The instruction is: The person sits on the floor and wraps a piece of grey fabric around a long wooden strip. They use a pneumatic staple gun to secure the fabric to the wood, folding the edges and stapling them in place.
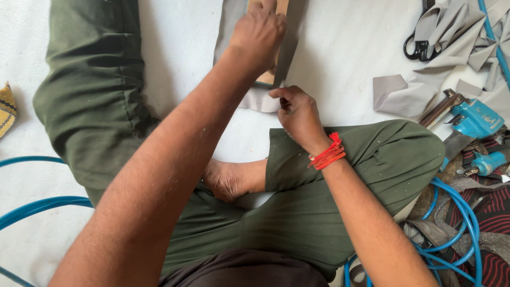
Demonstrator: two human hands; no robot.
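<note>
I sit cross-legged in green trousers on a white floor covering. My left hand presses down on a narrow wooden strip partly wrapped in grey fabric. My right hand, with a red thread band at the wrist, pinches the near edge of that grey fabric just below the end of the strip. Most of the strip is hidden under my left hand and the fabric.
Grey fabric offcuts and black scissors lie at the upper right. Blue pneumatic tools and coiled blue hose sit at the right. More blue hose curves at the left, near a yellow woven item.
</note>
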